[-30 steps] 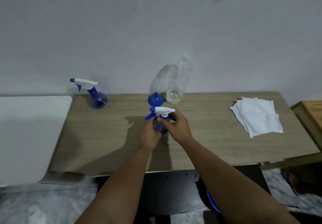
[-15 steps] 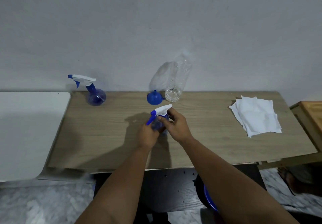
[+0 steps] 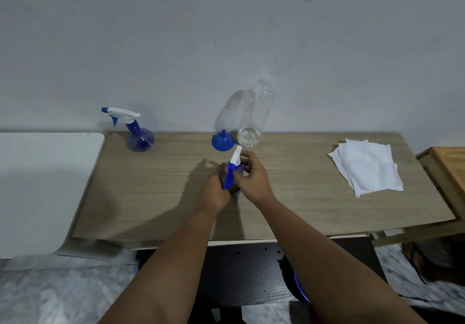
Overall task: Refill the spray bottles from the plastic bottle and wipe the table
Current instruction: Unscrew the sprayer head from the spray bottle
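Observation:
A small blue spray bottle with a white and blue trigger head (image 3: 233, 165) is at the middle of the wooden table (image 3: 156, 197). My left hand (image 3: 216, 190) grips its body from the left. My right hand (image 3: 251, 175) holds the trigger head, which points toward me. Behind them stand a blue funnel (image 3: 221, 142) and a clear plastic bottle (image 3: 255, 117) with a little water at its bottom. A second blue spray bottle (image 3: 137, 132) stands at the back left. White wipes (image 3: 367, 167) lie in a pile on the right.
A white surface (image 3: 37, 187) adjoins the table on the left. An orange wooden piece of furniture (image 3: 450, 162) sits at the right edge. A wall runs right behind the table. Below the front edge is a dark panel and marbled floor.
The trigger head has turned from pointing left to pointing toward me, with my right hand turning with it. My left hand has stayed on the bottle body.

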Available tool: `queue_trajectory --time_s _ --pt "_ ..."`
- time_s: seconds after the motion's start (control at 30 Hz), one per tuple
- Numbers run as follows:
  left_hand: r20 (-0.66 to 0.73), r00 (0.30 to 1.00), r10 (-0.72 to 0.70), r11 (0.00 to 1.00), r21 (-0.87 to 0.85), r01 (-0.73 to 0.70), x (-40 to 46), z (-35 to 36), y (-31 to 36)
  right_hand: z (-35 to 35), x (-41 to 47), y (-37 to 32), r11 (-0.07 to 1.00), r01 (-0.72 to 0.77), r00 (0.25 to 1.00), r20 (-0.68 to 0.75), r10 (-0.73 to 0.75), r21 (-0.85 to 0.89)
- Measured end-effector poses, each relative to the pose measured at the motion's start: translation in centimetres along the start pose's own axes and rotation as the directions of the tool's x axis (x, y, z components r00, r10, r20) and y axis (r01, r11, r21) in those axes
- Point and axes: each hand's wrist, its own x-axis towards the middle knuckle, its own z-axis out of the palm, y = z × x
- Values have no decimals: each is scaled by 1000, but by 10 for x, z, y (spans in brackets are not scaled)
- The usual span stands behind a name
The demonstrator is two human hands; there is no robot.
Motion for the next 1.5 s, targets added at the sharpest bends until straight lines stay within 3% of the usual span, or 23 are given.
queue_trajectory --time_s 0.43,0.53,1.0,1.5 --pt "40 999 -9 1000 23 8 2 -2 -8 -6 0 -6 991 29 997 70 -20 -130" --pt "39 997 -67 997 -27 68 2 -2 -8 -8 -3 -9 995 8 998 65 -1 -99" --pt "70 996 -62 994 -87 68 5 -2 -16 -8 -5 -15 997 6 997 75 0 -81" --pt "52 998 -23 999 -23 24 3 -6 -8 -7 -3 -12 995 -15 999 45 19 -94"
